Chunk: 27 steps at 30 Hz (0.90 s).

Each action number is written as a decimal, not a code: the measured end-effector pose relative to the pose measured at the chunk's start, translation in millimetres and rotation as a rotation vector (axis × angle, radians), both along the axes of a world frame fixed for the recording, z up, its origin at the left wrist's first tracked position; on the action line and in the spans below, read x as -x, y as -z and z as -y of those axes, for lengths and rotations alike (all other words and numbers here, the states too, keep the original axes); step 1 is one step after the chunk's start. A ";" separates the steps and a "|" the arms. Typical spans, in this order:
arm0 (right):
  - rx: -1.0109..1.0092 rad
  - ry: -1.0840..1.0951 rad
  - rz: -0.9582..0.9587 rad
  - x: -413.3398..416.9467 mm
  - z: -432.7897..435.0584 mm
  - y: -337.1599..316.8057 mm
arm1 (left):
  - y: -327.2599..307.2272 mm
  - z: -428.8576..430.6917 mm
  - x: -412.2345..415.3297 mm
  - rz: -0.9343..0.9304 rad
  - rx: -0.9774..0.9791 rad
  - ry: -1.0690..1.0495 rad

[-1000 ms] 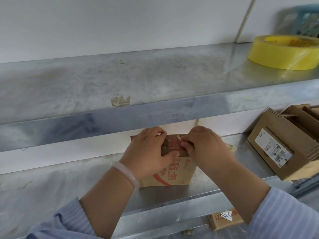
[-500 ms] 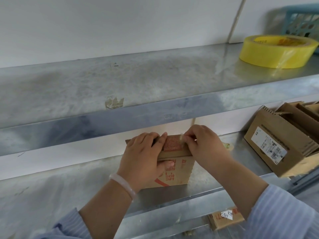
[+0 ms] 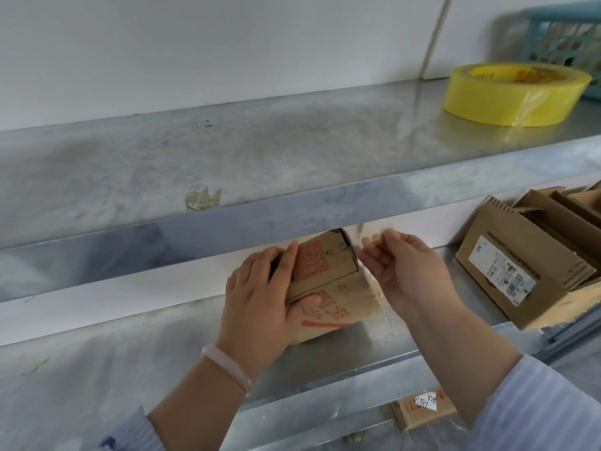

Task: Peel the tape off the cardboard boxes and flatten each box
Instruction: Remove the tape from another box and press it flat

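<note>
Head view. Small box (image 3: 328, 288) stands on the lower shelf (image 3: 130, 369), tucked under the front lip of the upper shelf (image 3: 260, 219).

Left hand (image 3: 260, 297) grips the small box at its left end, fingers (image 3: 286, 255) curled over the top and thumb pressed on the printed front. This is likely an anchor so the box does not slide with the pull.

Right hand (image 3: 406, 271) is just right of the small box, fingers pinched together on a tape strip (image 3: 388, 230). The strip is blurred, so I cannot tell how much is stuck down. The box's top right edge looks lifted, dark inside. Peeling seems well under way; flattening not yet done.

Room: the shelf lip sits close above the small box, leaving little headroom for an upward pull. A sideways or outward pull looks freer. Bare shelf lies left of the box. Other cardboard boxes (image 3: 507, 271) lie well to its right. A yellow tape roll (image 3: 517, 92) and a blue basket (image 3: 566, 37) sit above and far right of it, out of the way.
</note>
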State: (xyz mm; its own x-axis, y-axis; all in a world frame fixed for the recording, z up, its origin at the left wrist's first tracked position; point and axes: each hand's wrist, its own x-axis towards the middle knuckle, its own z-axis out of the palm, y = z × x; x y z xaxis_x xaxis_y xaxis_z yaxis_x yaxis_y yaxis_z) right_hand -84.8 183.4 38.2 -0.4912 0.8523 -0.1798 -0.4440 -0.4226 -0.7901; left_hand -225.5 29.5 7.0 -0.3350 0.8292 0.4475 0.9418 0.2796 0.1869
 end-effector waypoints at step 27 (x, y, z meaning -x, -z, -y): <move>-0.026 -0.354 0.052 47.5 49.4 -11.2 | 3.8 21.1 14.5 0.641 -0.360 0.046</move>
